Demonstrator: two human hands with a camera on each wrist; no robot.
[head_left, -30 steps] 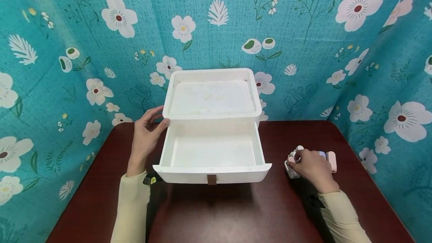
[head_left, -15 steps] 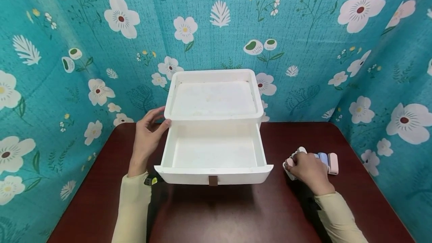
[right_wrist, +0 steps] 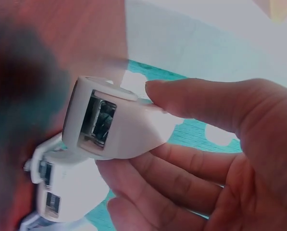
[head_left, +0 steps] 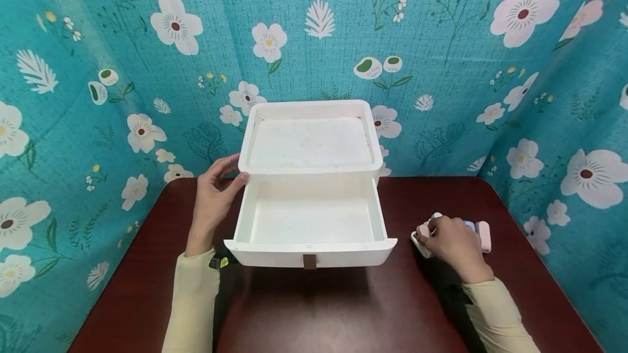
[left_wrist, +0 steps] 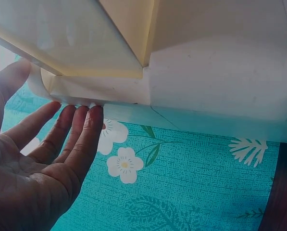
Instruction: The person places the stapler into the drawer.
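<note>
While the drawer point(head_left: 314, 219) gapes, the right hand point(head_left: 456, 241) pinches something pink point(head_left: 424, 230).

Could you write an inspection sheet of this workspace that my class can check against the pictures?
Surface: dark red-brown table.
Job's things: white drawer unit, its drawer pulled out; pale pink item, exact kind unclear.
Clutter: small white, blue and pink items, partly hidden by the right hand.
Grippers: left hand touches the unit's left side; right hand's fingers pinch the pale pink item.
Cables: nothing seen.
Surroundings: teal floral curtain behind and at both sides.
</note>
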